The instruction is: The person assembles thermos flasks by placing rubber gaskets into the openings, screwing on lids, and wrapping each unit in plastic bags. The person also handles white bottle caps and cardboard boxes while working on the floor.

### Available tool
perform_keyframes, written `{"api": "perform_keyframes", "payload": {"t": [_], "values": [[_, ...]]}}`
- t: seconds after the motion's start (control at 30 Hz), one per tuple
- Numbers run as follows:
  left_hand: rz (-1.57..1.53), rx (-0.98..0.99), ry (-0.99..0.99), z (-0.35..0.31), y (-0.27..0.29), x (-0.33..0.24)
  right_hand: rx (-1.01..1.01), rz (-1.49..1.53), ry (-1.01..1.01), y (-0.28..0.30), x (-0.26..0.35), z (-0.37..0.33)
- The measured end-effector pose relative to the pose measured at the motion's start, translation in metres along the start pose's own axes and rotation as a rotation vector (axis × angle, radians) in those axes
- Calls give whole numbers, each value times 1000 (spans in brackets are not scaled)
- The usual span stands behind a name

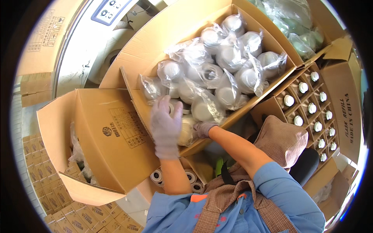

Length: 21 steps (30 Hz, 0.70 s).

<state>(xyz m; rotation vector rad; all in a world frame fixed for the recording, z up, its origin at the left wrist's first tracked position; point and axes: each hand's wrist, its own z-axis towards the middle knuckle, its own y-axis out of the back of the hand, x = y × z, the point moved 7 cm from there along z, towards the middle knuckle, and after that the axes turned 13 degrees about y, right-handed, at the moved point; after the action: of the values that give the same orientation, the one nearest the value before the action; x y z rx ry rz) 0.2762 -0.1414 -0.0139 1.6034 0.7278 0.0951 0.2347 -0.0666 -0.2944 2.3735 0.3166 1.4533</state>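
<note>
My left hand (166,123), in a pale grey glove, is inside a large open cardboard box (145,40), its fingers apart over a white ring-shaped end (175,108) of one of the pieces there. Its palm is hidden from view. My gloved right hand (204,129) is closed at the box's near side, fingers pinching the clear plastic around a cream-white rounded piece (187,130). Several more rounded white pieces (204,108) in clear bags fill the box, some bottom up. What kind of ware they are does not show fully.
A divided carton (279,101) at the right holds several white-capped flasks (288,100). Another open carton (112,136) stands left, above stacked small boxes (46,171). Round white parts (157,176) sit below my left forearm. A bag of greenish items (299,35) lies at the far right.
</note>
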Motion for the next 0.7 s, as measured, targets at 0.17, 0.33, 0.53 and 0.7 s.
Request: {"api": "perform_keyframes", "payload": {"t": [0.17,0.33,0.53,0.7], "values": [[-376,-98,53,14,-60,-7,63,-12,13,0,-5,6],[-284,-219,288,120,-130,124,-213,-214,98,48,71,-34],[-59,-81,147,105,-117,118,-870,-254,165,181,108,-116],[-360,7,-302,10,-62,4,-719,-337,216,201,74,-134]]}}
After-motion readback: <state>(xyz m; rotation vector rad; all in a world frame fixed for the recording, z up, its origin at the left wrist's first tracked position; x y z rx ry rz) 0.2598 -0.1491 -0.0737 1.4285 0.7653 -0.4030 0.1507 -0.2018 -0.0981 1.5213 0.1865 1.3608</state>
